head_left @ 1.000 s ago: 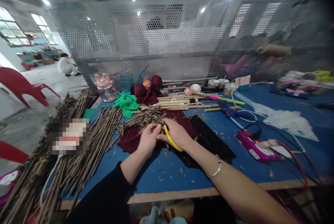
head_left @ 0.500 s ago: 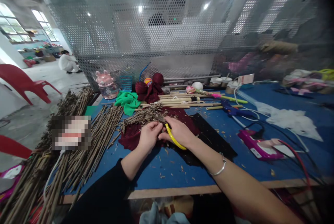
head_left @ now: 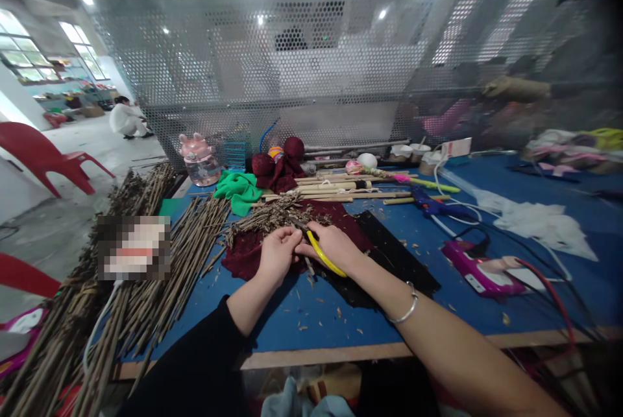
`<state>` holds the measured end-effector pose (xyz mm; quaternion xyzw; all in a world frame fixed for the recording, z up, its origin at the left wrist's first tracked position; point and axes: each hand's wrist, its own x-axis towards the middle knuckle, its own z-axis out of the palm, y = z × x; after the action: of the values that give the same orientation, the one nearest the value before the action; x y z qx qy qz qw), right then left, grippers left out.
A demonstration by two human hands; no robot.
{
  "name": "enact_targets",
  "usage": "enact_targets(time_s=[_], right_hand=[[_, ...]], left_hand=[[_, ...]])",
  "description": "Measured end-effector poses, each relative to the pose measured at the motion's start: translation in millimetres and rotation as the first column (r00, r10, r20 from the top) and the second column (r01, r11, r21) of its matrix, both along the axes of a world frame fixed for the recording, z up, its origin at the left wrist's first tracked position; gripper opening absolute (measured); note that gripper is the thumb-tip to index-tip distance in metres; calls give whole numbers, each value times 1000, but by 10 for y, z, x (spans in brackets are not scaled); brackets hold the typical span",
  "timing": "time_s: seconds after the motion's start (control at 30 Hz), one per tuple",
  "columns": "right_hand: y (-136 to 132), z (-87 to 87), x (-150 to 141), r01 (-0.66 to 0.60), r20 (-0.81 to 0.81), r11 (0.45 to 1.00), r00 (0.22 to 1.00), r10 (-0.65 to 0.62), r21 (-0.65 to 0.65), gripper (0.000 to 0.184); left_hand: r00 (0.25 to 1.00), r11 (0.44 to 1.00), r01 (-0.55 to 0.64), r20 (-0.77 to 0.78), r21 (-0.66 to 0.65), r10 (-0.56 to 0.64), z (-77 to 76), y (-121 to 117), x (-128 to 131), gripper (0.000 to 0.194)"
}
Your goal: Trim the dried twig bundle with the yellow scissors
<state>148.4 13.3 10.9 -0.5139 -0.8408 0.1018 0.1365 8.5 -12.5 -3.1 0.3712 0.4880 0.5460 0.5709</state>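
Observation:
My left hand [head_left: 277, 253] is closed, with thumb and fingers pinched together at the middle of the table. From the pinch a short dried stem [head_left: 309, 266] seems to stick out downward, mostly covered by the fingers. My right hand [head_left: 335, 247] touches the left one and grips scissors with yellow handles [head_left: 323, 256]; their dark blades [head_left: 295, 222] point up and left. Just beyond the fingers lies a heap of dried plant sprigs [head_left: 263, 217]. It rests on a dark red cloth [head_left: 239, 262], and a black cloth [head_left: 406, 264] spreads to the right.
Long dried stalks [head_left: 165, 274] cover the left side, with a pixelated device [head_left: 136, 245] on them. Behind stand a pink-lidded jar [head_left: 200, 161], green cloth [head_left: 238, 191] and bamboo sticks [head_left: 335, 189]. At right lie a blue glue gun [head_left: 428, 203], a purple power strip [head_left: 479, 268] and cables.
A short stem now shows below my fingers where none was plain before. Both hands have kept nearly the same place, the scissors still in my right hand.

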Motion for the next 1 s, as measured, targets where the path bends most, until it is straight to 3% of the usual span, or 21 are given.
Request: enact_targets(time_s=[0.43,0.7,1.0], right_hand=[[-1,15,10,26,36,1000,999,-26,-1,48],[3,-35,2,-53,-35,994,998,56,93,64],[1,-24,9,-17,23,1000,1000,17,0,52]], left_hand=[[998,999,-42,-53,-4,41,10,7,2,36],[994,992,-60,-88,108,70,-35,25,-14,32],[991,996,-35,-125,77,45,-72,33,-17,32]])
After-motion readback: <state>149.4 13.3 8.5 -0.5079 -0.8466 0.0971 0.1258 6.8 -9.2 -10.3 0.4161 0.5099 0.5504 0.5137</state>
